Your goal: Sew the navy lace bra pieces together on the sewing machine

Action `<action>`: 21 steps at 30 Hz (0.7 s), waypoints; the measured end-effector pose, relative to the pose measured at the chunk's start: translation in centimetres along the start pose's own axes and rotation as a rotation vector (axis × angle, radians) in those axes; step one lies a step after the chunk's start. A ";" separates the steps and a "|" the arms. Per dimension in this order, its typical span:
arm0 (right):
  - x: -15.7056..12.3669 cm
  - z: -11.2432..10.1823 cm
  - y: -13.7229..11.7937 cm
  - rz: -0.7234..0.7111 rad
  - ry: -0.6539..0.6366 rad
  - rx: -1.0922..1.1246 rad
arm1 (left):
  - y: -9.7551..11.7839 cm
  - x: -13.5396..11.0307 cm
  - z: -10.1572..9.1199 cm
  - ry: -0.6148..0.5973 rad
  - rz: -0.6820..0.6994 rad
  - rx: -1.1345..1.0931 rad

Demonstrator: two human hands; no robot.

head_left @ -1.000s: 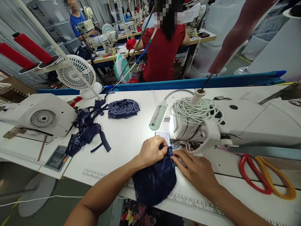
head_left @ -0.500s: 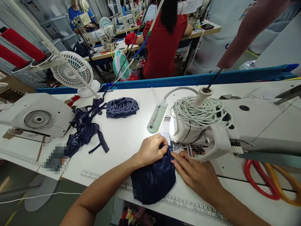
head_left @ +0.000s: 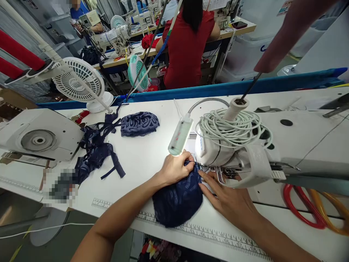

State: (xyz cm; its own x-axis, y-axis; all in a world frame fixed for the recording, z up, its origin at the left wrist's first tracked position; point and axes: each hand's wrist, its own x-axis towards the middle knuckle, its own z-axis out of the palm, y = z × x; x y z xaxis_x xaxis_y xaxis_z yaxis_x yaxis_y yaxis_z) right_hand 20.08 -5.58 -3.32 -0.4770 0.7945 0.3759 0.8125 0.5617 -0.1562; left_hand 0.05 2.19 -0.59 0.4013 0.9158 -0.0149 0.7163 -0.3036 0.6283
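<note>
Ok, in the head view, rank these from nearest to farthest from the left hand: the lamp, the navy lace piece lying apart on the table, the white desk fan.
1. The lamp, just above the left hand that grips the dark fabric.
2. The navy lace piece, up and to the left on the table.
3. The white desk fan, far left at the table's back edge.

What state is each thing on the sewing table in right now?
Left hand: gripping the navy lace piece at the needle.
Right hand: flat on the table, fingertips at the lace edge.
Lamp: lit.
White fan: cannot tell if spinning.
Scissors: lying unused.
Lace pile: loose, apart.
</note>
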 end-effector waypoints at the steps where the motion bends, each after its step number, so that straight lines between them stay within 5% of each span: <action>1: 0.0 0.1 0.0 -0.014 0.012 -0.029 | 0.0 0.1 0.0 0.004 0.001 0.000; 21: 0.7 -0.4 -0.7 -0.045 0.045 -0.166 | -0.1 0.8 -0.4 -0.009 0.065 -0.061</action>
State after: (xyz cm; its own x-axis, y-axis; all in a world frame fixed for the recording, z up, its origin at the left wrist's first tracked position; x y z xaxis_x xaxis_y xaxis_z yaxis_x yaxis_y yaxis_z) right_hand 19.33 -5.52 -2.57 -0.5016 0.7562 0.4203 0.8366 0.5476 0.0131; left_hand 0.04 3.07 -0.39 0.4507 0.8924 0.0207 0.6524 -0.3451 0.6747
